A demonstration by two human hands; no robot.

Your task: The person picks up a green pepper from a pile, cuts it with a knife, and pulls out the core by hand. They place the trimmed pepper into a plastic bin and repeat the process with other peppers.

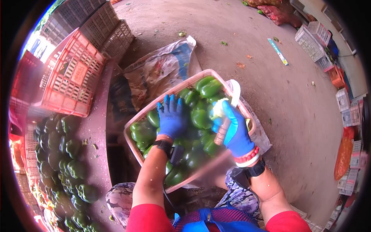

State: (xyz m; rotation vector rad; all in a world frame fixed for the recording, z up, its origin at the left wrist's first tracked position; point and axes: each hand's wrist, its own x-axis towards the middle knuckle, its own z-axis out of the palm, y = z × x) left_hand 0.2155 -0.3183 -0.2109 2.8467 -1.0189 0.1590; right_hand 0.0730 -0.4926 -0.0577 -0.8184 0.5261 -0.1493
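A pink crate (188,78) full of green bell peppers (200,118) stands in front of me, close to my knees. My left hand (172,118), in a blue glove, lies on the peppers at the crate's left side with its fingers stretched out. In its blue glove, my right hand (236,129) grips a curved knife (235,92) by its brown handle over the right side of the crate. The blade points away from me. A pale, crumpled-looking piece (220,108) is beside the thumb; its kind I cannot tell.
On the left, many peppers (54,154) lie heaped along a ledge (96,127), below an upright pink crate (75,73). Grey crates (83,23) are stacked behind. A printed sack (154,73) lies beyond my crate. More crates (311,40) line the right wall.
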